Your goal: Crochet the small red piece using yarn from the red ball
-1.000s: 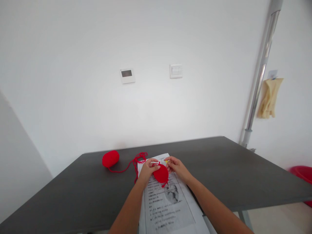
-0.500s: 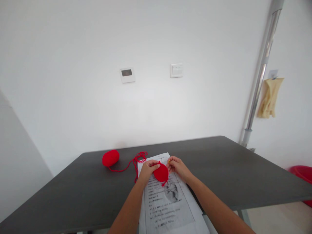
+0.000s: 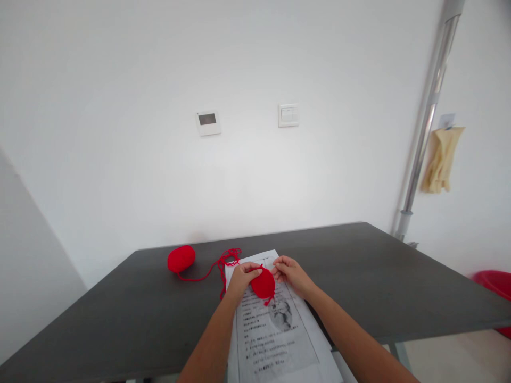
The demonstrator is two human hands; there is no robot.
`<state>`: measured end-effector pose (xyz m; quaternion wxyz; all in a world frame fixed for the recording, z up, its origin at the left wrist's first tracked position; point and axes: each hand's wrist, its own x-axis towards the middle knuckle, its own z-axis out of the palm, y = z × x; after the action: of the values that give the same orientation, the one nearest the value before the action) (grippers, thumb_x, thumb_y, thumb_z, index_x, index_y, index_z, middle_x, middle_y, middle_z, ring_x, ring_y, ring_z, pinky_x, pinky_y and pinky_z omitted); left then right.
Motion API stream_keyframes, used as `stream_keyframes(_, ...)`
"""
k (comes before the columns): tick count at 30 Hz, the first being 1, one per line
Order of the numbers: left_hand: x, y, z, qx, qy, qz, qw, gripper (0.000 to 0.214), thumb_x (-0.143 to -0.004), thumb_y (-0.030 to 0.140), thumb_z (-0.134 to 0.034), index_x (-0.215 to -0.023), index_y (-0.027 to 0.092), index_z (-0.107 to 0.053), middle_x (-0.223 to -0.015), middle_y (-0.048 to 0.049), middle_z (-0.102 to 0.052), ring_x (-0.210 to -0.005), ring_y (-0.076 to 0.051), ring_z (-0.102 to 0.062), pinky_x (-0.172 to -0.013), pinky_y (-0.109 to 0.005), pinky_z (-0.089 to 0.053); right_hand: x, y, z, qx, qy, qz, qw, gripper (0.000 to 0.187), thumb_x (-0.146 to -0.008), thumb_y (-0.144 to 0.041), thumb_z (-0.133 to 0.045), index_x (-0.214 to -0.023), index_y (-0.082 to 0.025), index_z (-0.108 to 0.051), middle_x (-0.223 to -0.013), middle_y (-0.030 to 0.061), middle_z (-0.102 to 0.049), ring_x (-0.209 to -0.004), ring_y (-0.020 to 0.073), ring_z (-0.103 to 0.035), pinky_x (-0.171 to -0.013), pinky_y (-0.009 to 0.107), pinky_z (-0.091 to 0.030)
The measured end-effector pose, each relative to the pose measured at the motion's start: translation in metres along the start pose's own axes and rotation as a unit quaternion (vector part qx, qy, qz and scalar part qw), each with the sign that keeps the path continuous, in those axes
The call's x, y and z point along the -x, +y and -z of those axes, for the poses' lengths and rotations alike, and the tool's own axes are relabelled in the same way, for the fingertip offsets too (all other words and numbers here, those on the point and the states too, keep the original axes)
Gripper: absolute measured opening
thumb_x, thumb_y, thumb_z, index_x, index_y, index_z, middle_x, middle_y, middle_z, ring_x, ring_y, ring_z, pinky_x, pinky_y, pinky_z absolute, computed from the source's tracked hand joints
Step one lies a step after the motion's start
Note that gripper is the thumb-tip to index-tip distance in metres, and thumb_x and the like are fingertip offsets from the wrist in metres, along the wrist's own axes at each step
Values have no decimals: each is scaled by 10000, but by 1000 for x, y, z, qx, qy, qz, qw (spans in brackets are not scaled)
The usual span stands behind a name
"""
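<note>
A round red crocheted piece (image 3: pixel 263 283) is pinched at its upper left between the thumb and fingers of my left hand (image 3: pixel 244 277). A short red yarn tail hangs from its lower edge. Just right of the piece, the fingers of my right hand (image 3: pixel 288 271) are closed in a pinch. What they hold is too small to make out. Under both hands lie printed paper sheets (image 3: pixel 275 346) with lines of text and a grey picture. Loose red yarn (image 3: pixel 230 256) runs from beside my left hand to a red yarn ball (image 3: pixel 181 259) on the left.
The dark table (image 3: pixel 359 276) stands against a white wall. A thermostat panel (image 3: pixel 208 123) and a light switch (image 3: pixel 288 115) are mounted on the wall. At right are a metal pipe (image 3: pixel 423 138), a hanging pale yellow cloth or glove (image 3: pixel 443 159) and a red basin-like object (image 3: pixel 493 282).
The crocheted piece has shifted very slightly left and down. My right fingers have turned a little, and the small yellow spot seen at them earlier no longer shows.
</note>
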<state>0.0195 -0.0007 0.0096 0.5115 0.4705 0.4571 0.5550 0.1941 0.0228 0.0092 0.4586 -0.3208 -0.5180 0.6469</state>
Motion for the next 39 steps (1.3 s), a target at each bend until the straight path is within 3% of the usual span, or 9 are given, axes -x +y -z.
stream_keyframes(4,1,4,1,49,45,6,998,270,-480,264,-797,-688,134,-683,-626,-39,-688,-555,-141,-598,-573,-246,-441,-6,9,7,190,81,60,977,45,-709,-238,-490,-720,-198,-505,-588,-26,-571,-489,123,-497,-486,240,-365)
stream_keyframes(7,2,8,2,98,78,14,992,285,-483,273,-794,-706,133,-686,-641,-46,-692,-573,-150,-612,-589,-259,-459,-5,12,9,377,99,151,909,92,-720,-145,-466,-704,-188,-546,-666,3,-582,-624,146,-524,-602,260,-388)
stream_keyframes(10,2,9,3,122,95,10,988,295,-480,269,-793,-716,125,-689,-650,-56,-695,-579,-153,-617,-599,-267,-467,-1,11,6,502,84,176,842,137,-763,-122,-467,-735,-170,-593,-773,50,-596,-755,173,-532,-697,276,-390)
stream_keyframes(15,-2,6,4,111,95,13,989,304,-446,272,-803,-685,126,-686,-614,-51,-682,-560,-157,-608,-574,-270,-460,2,6,-5,608,60,157,776,145,-837,-193,-505,-860,-173,-647,-905,103,-597,-907,220,-517,-752,295,-384)
stream_keyframes(19,-4,2,5,97,86,18,991,304,-456,274,-804,-696,128,-688,-622,-53,-688,-565,-162,-615,-584,-274,-466,1,5,-9,632,55,149,759,139,-835,-142,-489,-824,-172,-625,-926,99,-598,-913,215,-516,-746,284,-382)
stream_keyframes(22,-4,0,5,88,74,21,993,293,-468,272,-803,-696,131,-685,-622,-49,-689,-559,-158,-616,-578,-265,-463,0,7,-7,602,49,158,781,157,-830,-108,-446,-814,-159,-594,-863,85,-611,-834,193,-530,-733,277,-381)
stream_keyframes(27,-2,1,4,70,50,23,996,296,-476,286,-800,-698,129,-684,-604,-47,-678,-558,-161,-615,-585,-270,-462,-3,9,-1,440,59,164,881,131,-792,-152,-460,-746,-171,-581,-676,15,-589,-638,151,-516,-603,245,-375)
stream_keyframes(31,-1,1,3,63,38,22,997,312,-467,284,-805,-713,132,-686,-634,-49,-684,-574,-164,-617,-607,-282,-468,-6,9,2,300,61,178,935,154,-767,-269,-510,-756,-179,-635,-727,18,-618,-679,157,-543,-615,252,-409)
stream_keyframes(39,-1,-1,2,68,26,20,997,295,-476,250,-801,-717,131,-681,-663,-54,-699,-603,-161,-622,-627,-272,-463,-8,9,-1,94,38,105,989,264,-649,-395,-662,-789,-183,-591,-652,13,-647,-622,166,-589,-555,270,-443)
